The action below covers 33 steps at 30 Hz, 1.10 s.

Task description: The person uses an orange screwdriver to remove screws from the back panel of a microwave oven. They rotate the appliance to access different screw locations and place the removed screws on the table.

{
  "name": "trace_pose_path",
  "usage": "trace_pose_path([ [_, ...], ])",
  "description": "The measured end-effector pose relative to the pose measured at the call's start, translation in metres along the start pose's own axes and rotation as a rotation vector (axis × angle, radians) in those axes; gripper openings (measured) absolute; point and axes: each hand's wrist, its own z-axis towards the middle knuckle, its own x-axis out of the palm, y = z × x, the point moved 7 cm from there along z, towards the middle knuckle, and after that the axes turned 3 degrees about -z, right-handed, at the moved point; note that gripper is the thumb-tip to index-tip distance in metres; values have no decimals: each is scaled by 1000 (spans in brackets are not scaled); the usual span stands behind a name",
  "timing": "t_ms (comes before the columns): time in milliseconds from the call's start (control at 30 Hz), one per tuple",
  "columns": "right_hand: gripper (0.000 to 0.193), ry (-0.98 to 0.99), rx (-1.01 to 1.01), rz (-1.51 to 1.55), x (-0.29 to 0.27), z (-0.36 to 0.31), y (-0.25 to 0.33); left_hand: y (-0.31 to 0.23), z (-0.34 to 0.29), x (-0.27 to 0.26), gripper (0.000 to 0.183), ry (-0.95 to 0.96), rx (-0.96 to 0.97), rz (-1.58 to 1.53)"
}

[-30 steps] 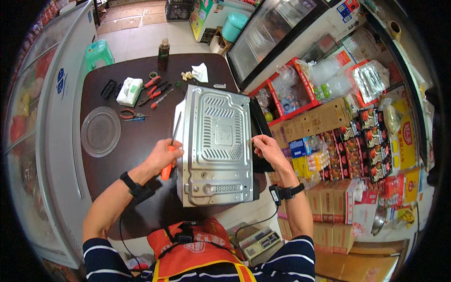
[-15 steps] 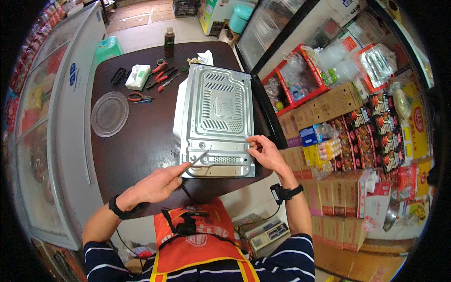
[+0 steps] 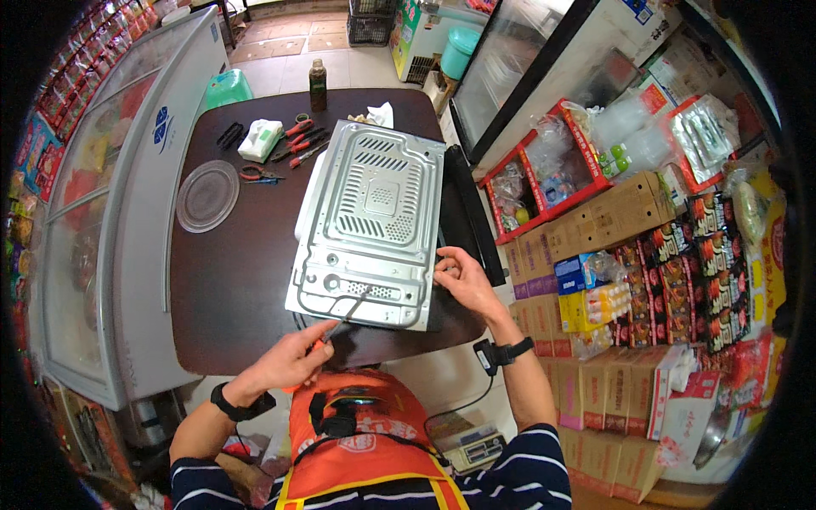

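A boxy silver metal appliance (image 3: 378, 225) with rows of slotted vents lies on the dark table (image 3: 229, 280), its panel face up. My left hand (image 3: 293, 357) is closed round the orange-red handle of a screwdriver (image 3: 343, 325), at the panel's near edge. The screwdriver's thin shaft points up over the panel's near end; its exact tip is hard to make out against the metal. My right hand (image 3: 463, 276) has its fingers bent and pressed to the appliance's right edge. A dark flat part (image 3: 467, 212) lies along that side.
Pliers (image 3: 252, 172), red-handled tools (image 3: 302, 144), a tissue pack (image 3: 259, 140), a round clear lid (image 3: 208, 195) and a dark bottle (image 3: 317, 85) stand or lie at the table's far left. A freezer (image 3: 144, 212) flanks the left; cartons (image 3: 595, 391) are stacked right.
The appliance has turned slightly clockwise, its near end shifting left. My left hand and the screwdriver have drawn back toward me. My right hand stays by the right edge. The whole view has shifted.
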Motion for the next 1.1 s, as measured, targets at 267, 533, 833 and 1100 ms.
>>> trace_pose_path([
  [267, 44, -87, -75, -104, 1, -5, 7, -16, 27, 9, 50, -80, 116, -33],
  [533, 47, -317, -385, -560, 35, -7, 66, 3, 36, -169, 34, -677, 264, 340],
  [833, 43, -448, -326, -706, 59, -6, 59, 157, 172, -275, 24, -535, -28, 779],
  [1100, 39, -473, -236, -704, 60, -3, 62, 74, 273, -345, 28, -639, 226, 868],
])
